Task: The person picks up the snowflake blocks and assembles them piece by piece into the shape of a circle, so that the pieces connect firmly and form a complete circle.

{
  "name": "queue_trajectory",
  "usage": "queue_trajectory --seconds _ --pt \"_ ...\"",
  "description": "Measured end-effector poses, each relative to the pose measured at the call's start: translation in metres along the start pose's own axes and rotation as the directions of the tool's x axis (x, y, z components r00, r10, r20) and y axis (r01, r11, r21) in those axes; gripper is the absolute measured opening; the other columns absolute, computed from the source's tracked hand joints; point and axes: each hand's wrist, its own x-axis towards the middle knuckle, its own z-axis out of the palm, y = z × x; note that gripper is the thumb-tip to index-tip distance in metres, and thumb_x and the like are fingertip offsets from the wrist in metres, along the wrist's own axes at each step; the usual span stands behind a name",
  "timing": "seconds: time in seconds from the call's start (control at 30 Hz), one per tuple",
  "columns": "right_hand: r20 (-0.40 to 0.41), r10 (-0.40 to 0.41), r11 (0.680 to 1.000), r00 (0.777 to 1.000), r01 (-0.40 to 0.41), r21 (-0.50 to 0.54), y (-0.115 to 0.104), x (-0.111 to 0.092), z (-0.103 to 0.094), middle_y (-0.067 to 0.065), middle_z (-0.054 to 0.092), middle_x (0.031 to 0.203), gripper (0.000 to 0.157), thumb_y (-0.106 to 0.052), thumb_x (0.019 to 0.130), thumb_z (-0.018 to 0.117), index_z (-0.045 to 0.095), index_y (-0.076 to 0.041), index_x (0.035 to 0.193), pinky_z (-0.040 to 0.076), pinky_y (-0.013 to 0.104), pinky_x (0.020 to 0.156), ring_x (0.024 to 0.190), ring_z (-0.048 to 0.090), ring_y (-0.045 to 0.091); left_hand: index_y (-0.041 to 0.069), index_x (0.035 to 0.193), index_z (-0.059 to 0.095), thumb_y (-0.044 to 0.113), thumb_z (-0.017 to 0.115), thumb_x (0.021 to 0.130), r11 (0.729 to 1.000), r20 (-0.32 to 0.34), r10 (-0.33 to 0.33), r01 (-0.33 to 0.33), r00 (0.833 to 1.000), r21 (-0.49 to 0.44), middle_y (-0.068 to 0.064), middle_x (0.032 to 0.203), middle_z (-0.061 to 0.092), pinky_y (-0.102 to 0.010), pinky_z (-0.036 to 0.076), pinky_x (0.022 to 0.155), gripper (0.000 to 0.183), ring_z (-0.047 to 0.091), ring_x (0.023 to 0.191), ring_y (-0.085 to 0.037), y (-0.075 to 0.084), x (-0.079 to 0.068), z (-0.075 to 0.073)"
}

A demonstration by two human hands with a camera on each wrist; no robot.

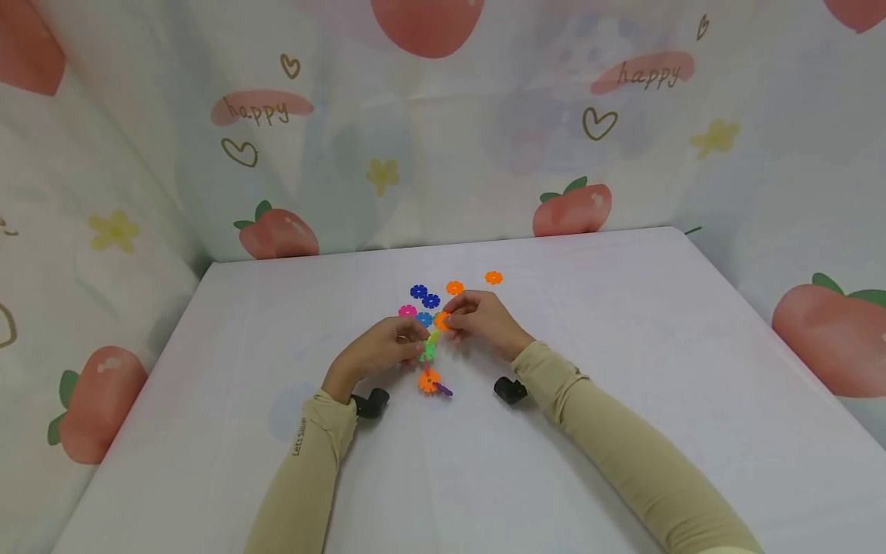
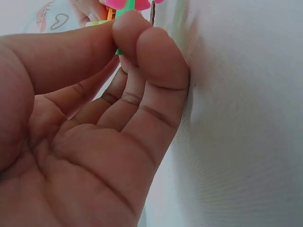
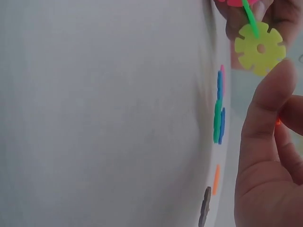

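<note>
My left hand pinches a green notched disc between thumb and fingertip. This disc belongs to a joined chain: a yellow notched disc stands at its far end, and a pink disc, an orange disc and a purple disc follow on the near side. Just right of the yellow disc, my right hand pinches a separate-looking orange disc between thumb and fingers. In the right wrist view only a sliver of that orange disc shows behind the thumb.
Loose discs lie beyond the hands: dark blue discs, a pink disc, a lighter blue disc and orange discs. Black wrist cameras hang below both wrists. Printed cloth walls the white table.
</note>
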Motion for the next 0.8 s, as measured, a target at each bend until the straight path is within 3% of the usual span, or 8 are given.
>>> queue_trajectory --seconds 0.27,0.6,0.8 --pt "0.012 -0.02 1.0 1.0 0.02 0.015 0.0 -0.004 0.006 0.015 0.068 0.093 0.021 0.002 0.099 0.069 0.064 0.013 0.116 0.061 0.029 0.071 0.068 0.066 0.02 -0.003 0.121 0.067 0.004 0.064 0.105 0.999 -0.002 0.024 -0.024 1.0 -0.03 -0.013 0.105 0.066 -0.034 0.057 0.077 0.017 0.067 0.078 -0.023 -0.003 0.002 0.0" --pt "-0.006 -0.044 0.996 0.999 0.044 0.077 0.0 -0.007 0.015 0.018 0.063 0.096 0.016 0.012 0.096 0.064 0.061 0.014 0.112 0.062 0.03 0.07 0.069 0.069 0.019 -0.006 0.114 0.067 -0.002 0.066 0.102 0.996 -0.046 -0.022 0.018 0.999 -0.087 -0.014 0.094 0.067 -0.033 0.061 0.074 0.012 0.07 0.07 -0.021 0.0 0.004 0.003" --pt "0.013 -0.027 0.998 1.0 0.026 0.054 -0.003 -0.009 0.015 0.019 0.065 0.097 0.018 0.009 0.099 0.063 0.063 0.014 0.116 0.062 0.03 0.072 0.072 0.068 0.019 -0.004 0.115 0.067 0.003 0.065 0.104 0.995 -0.017 -0.079 0.078 0.997 -0.062 -0.013 0.096 0.068 -0.035 0.059 0.081 0.013 0.071 0.072 -0.022 0.003 0.004 0.002"
